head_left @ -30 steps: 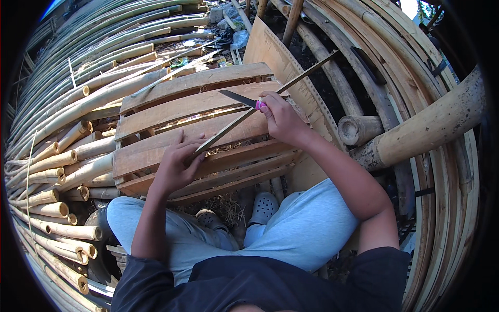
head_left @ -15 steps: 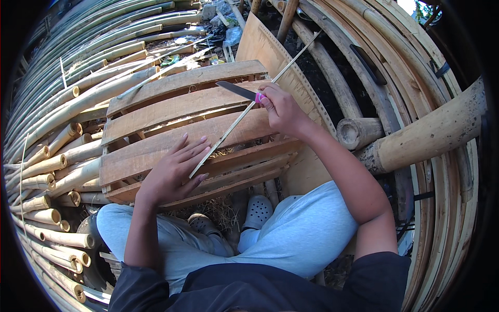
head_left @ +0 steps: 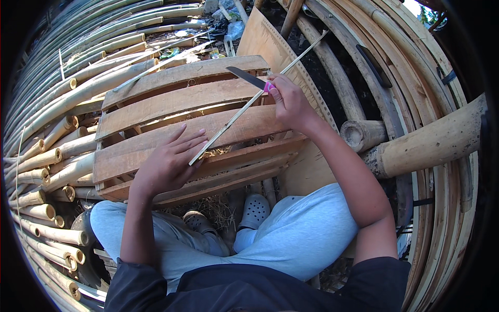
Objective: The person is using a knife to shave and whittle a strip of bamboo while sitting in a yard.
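My right hand (head_left: 290, 101) is closed around the pink handle of a knife (head_left: 245, 77), whose dark blade points to the far left. A long, thin bamboo strip (head_left: 236, 115) runs slantwise across a slatted wooden bench (head_left: 150, 119), passing under the knife and my right hand. The strip's near end lies beside my left hand (head_left: 167, 161), between thumb and forefinger. That hand is open, palm down over the near slats, fingers stretched out and slightly apart. Whether it touches the strip is hard to tell.
Stacked bamboo poles (head_left: 57, 156) fill the left side. To the right, a thick bamboo pole (head_left: 431, 132) slants in over long curved wooden strips (head_left: 442, 218). A thin plywood sheet (head_left: 265, 41) leans behind the bench. A dark phone-like slab (head_left: 374, 65) rests on the wood at right.
My right hand and the knife have shifted slightly away and to the right, with the strip. The strip's near end has moved up, and my left thumb is now closer to it.
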A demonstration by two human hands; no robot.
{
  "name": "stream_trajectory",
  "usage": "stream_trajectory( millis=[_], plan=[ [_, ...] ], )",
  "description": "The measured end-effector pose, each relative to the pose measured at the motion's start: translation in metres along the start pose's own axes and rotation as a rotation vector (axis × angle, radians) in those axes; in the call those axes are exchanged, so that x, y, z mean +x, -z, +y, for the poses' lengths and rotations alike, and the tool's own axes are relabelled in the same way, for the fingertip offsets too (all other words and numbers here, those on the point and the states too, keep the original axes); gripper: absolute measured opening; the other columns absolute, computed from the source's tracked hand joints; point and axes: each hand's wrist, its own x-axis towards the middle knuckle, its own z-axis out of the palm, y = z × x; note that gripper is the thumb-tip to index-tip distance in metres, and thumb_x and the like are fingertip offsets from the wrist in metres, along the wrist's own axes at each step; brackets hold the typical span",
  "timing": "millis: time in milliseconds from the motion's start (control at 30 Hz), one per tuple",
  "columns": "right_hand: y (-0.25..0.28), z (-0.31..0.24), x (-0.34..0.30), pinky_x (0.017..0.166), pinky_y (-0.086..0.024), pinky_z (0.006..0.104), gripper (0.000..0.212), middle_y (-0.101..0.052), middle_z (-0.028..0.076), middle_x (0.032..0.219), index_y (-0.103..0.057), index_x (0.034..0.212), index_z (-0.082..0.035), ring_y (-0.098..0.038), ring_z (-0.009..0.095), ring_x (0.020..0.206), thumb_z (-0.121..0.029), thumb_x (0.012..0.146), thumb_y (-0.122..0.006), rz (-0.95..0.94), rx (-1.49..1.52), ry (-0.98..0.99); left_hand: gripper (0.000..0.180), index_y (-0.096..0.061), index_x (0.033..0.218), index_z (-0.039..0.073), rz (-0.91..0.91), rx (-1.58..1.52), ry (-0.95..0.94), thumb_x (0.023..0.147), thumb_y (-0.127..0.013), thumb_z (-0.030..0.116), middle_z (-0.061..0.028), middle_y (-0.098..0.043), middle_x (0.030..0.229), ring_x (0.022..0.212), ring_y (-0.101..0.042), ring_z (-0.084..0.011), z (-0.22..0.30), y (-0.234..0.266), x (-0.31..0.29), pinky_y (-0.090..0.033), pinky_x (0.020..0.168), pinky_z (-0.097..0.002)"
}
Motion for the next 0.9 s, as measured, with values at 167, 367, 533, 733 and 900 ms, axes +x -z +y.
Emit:
stream_trajectory(
  millis=[167,367,533,733,900],
  plan=[
    [0.009,0.006,-0.001,0.094,-0.05,0.0427,0.02,-0.063,0.026,0.119,-0.06,0.114,0.008,-0.063,0.043,0.11,-0.007,0.103,-0.051,0.003,0.024,-0.094,0.048,-0.059,0.136,0.004,0.082,0.084,0.04,0.089,-0.065,0.001,-0.0125,-0.059,0.145,0.141,-0.05,-0.0282,0.006,-0.012,0.011,-0.029,0.125,-0.0536],
    [0.017,-0.019,0.001,0.09,-0.051,0.0432,0.016,-0.064,0.024,0.115,-0.062,0.105,0.004,-0.064,0.041,0.106,-0.009,0.103,-0.052,0.017,-0.11,-0.107,0.049,-0.058,0.137,0.002,0.146,0.124,0.073,0.088,-0.065,0.001,-0.0134,-0.06,0.143,0.137,-0.054,-0.03,0.008,-0.017,0.013,-0.031,0.124,-0.0524],
    [0.015,-0.035,0.005,0.078,-0.05,0.0487,0.017,-0.066,0.027,0.098,-0.063,0.102,0.003,-0.065,0.045,0.093,-0.012,0.103,-0.054,-0.047,-0.093,-0.168,0.051,-0.057,0.139,0.003,0.195,0.051,0.132,0.089,-0.063,-0.001,-0.0144,-0.061,0.141,0.134,-0.056,-0.0319,0.02,-0.02,0.015,-0.032,0.124,-0.0517],
    [0.013,-0.039,0.003,0.07,-0.049,0.0538,0.024,-0.066,0.026,0.079,-0.063,0.1,0.001,-0.066,0.048,0.081,-0.021,0.104,-0.055,-0.101,-0.102,-0.347,0.051,-0.057,0.139,0.003,0.212,0.011,0.133,0.089,-0.063,-0.001,-0.0154,-0.063,0.139,0.132,-0.057,-0.0331,0.018,-0.026,0.013,-0.033,0.123,-0.0528],
    [0.013,-0.038,0.005,0.067,-0.05,0.0528,0.034,-0.066,0.025,0.072,-0.065,0.094,0.002,-0.066,0.047,0.075,-0.029,0.104,-0.057,-0.197,-0.095,-0.48,0.048,-0.058,0.137,0.003,0.247,0.004,0.134,0.089,-0.064,-0.001,-0.0148,-0.064,0.138,0.13,-0.059,-0.0331,0.014,-0.033,0.01,-0.034,0.122,-0.0534]
  ],
)
